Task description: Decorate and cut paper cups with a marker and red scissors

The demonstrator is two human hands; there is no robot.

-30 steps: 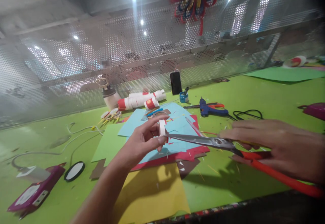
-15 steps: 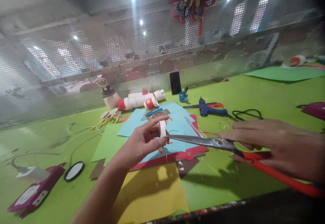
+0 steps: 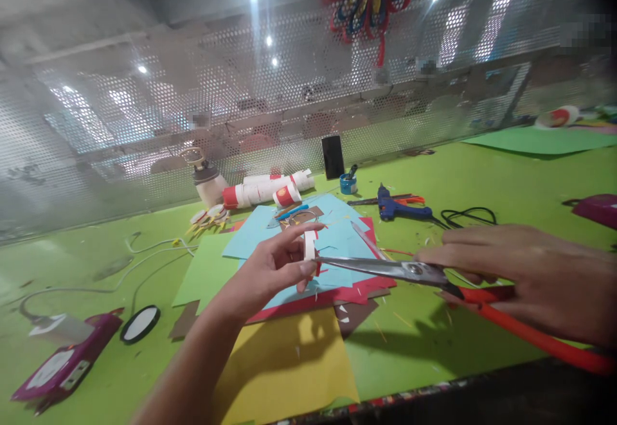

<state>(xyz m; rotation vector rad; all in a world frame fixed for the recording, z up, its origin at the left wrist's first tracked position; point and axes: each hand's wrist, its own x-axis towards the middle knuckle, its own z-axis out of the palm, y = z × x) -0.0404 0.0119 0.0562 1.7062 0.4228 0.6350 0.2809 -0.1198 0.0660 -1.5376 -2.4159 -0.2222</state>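
Between the thumb and fingers of my left hand (image 3: 274, 261) is a small white and red paper piece (image 3: 309, 245), held upright above the stacked sheets. My right hand (image 3: 515, 277) grips a pair of scissors (image 3: 385, 267) by the orange-red handles. The blades look nearly closed, and their tips reach the lower right edge of the paper piece beside my left thumb. Whether the tips are cutting into it I cannot tell. Beneath lie light blue sheets (image 3: 337, 209), a red sheet (image 3: 357, 291) and a yellow sheet (image 3: 289, 361).
A blue glue gun (image 3: 398, 208) lies behind the scissors, near a blue jar (image 3: 348, 184) and a propped phone (image 3: 332, 157). Paper-cup tubes (image 3: 265, 190) and a spray bottle (image 3: 209, 184) stand further back. At left are a purple power strip (image 3: 67, 364) and a round black-rimmed disc (image 3: 140, 324).
The paper piece has turned slightly in my left fingers, and my left index finger reaches a little further right. The scissors and my right hand have barely shifted.
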